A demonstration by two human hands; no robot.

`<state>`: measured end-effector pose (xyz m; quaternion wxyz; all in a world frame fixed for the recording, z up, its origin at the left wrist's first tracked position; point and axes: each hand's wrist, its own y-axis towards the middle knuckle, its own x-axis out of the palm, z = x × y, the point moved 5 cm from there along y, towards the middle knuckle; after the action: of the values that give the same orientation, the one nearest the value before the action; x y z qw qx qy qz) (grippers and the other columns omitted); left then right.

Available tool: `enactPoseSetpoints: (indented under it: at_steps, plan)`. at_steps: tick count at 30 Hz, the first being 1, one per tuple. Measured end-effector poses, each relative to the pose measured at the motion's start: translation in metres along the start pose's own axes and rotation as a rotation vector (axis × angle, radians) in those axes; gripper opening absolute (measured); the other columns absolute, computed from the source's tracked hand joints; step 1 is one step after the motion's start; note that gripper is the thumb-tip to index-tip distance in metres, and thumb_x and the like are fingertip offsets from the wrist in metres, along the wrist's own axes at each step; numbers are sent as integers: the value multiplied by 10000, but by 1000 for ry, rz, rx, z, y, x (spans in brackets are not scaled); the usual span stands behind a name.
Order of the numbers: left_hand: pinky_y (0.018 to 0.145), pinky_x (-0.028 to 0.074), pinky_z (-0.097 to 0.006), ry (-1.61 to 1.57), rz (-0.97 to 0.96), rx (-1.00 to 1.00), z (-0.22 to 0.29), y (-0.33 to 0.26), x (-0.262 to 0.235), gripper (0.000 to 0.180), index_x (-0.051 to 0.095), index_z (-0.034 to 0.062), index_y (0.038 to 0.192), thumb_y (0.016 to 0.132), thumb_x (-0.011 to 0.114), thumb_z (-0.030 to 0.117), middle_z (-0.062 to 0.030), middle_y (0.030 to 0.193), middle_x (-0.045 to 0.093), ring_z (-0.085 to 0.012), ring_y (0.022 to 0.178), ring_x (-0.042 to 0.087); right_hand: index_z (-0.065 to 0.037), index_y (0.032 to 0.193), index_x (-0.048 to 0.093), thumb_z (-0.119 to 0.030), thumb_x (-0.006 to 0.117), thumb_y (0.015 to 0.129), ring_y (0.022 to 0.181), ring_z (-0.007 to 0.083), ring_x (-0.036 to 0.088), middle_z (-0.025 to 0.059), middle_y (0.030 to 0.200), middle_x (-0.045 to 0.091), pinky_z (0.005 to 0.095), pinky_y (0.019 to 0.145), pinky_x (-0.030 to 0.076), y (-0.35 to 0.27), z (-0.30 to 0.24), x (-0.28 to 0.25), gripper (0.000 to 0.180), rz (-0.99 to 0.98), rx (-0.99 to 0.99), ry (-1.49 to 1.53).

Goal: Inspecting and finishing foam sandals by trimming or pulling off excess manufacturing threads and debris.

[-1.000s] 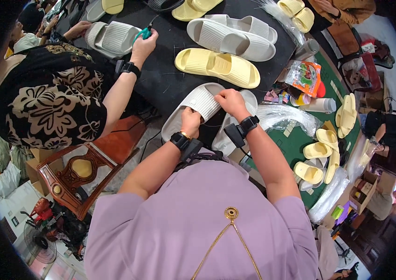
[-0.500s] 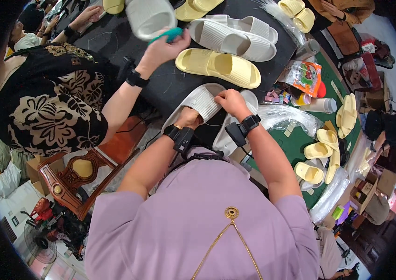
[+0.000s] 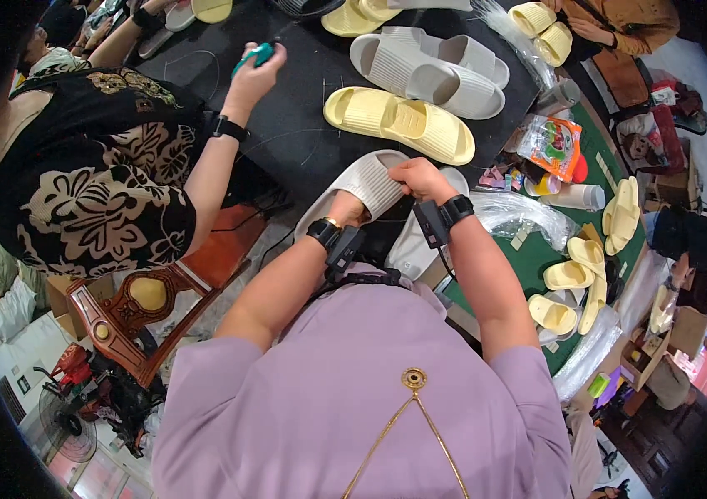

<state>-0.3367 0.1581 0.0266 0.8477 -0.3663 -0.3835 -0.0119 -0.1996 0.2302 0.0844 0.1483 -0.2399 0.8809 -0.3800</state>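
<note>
Nothing shifts by the wearer: both hands, left hand (image 3: 345,208) and right hand (image 3: 420,176), keep fingers clamped on the grey slipper (image 3: 366,185), while the neighbour's hand (image 3: 255,76) at ten o'clock has set its slipper down.

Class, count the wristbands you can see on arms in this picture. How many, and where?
3: one on the left wrist, one on the right wrist, one on the co-worker's wrist. Others may be hidden.

Bright, even indoor light from overhead; soft short shadows under slippers on dark table (image 3: 303,141). Mild glare on clear plastic wrap (image 3: 520,218). Centre sharp. Strong fisheye bending toward rim, black vignette at corners, edge detail smeared and small.
</note>
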Motion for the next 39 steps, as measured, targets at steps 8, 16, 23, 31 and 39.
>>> enactPoseSetpoints:
  at_steps: [8,16,23,31,39]
  plan:
    - [729,558,-318,75,225,71,5,-24,10,290,586,37,1198,942,607,173,-51,1078,672,-160,898,666,-5,901,710,-196,646,880,458,49,410,9,617,577,235,422,295,0,7,-3,202,154,-98,170]
    - [628,485,-259,1229,265,271,44,-96,27,171,702,-18,904,875,583,100,-73,707,679,-149,655,645,14,939,717,-160,598,930,542,39,472,41,854,697,193,517,388,-40,9,-16,211,374,-430,457]
    - [795,505,-388,1331,164,930,93,-93,92,243,658,28,1048,831,626,132,-133,857,697,-310,849,670,12,939,717,-163,596,934,554,35,490,26,846,700,194,530,407,-59,7,-17,212,411,-481,351]
    - [829,456,-477,1637,16,954,47,-17,114,341,628,95,1107,768,602,75,-102,845,704,-298,830,670,8,924,722,-160,587,935,558,49,516,9,796,686,207,538,430,-69,16,-15,216,403,-599,358]
    - [715,543,-304,1313,165,602,54,-19,86,171,743,40,907,772,707,138,-123,858,727,-202,778,711,-2,1007,708,-197,584,958,618,52,530,28,814,695,202,578,440,-90,29,-60,237,586,-617,416]
